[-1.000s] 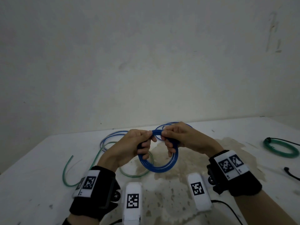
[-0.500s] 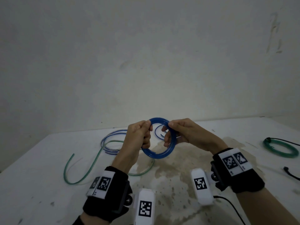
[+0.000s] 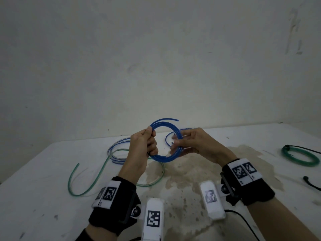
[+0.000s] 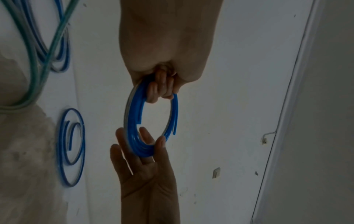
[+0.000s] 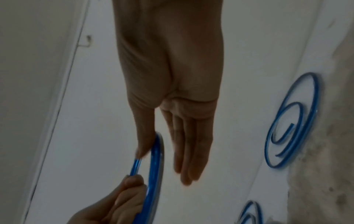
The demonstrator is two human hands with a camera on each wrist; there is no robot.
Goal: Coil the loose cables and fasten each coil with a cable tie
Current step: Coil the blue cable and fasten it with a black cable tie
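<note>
My left hand (image 3: pixel 149 141) grips the left side of a blue cable coil (image 3: pixel 162 156) and holds it upright above the table (image 3: pixel 43 197). A short free end (image 3: pixel 173 120) sticks out at the coil's top. On the coil's right side is my right hand (image 3: pixel 180 141), its thumb against the coil and its fingers straight. In the left wrist view the left hand's fingers (image 4: pixel 162 89) curl round the blue coil (image 4: pixel 132 118), which runs between the right hand's (image 4: pixel 145 151) thumb and fingers. The right wrist view shows a gap between the straight fingers (image 5: pixel 187 151) and the coil (image 5: pixel 154 166).
A loose green cable (image 3: pixel 69 186) and a loose blue-and-clear cable (image 3: pixel 108 150) lie on the left of the table. Another blue loop (image 4: pixel 71 109) lies behind the hands. A tied green coil (image 3: pixel 300 165) and a black cable tie (image 3: pixel 311 184) lie far right.
Both hands have risen with the blue coil, which now stands more upright. The right hand's fingers have straightened from a pinch. A free end now shows at the coil's top.
</note>
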